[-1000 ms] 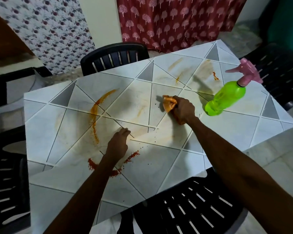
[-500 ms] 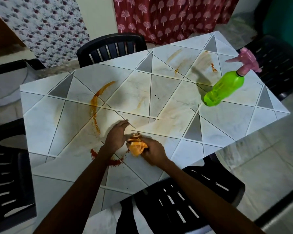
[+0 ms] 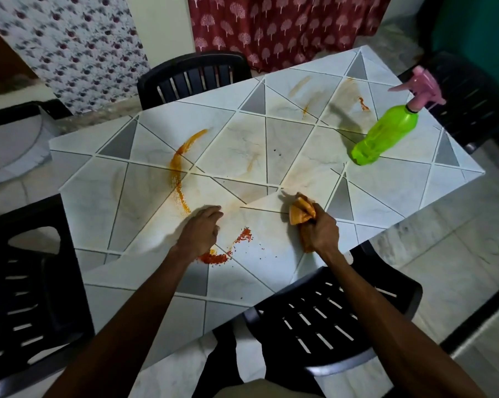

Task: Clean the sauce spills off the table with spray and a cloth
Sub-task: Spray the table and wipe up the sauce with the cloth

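Plainly, sauce streaks the tiled table (black chairs around); right hand grips cloth, left hand rests loose.

We see a table whose top looks like a smooth, faintly glossy covering printed with pale marble tiles and grey triangles. On it the sauce shows two textures: a grainy, wet-looking red spill near the front edge, and a thin, dull orange smear drawn into an arc. The cloth is soft, crumpled orange fabric, matt. The spray bottle is bright green translucent plastic with a glossy skin; its trigger head is opaque pink plastic. The chairs are black moulded plastic, slatted, with a low sheen. A red curtain is printed cloth. The floor looks like polished pale stone.
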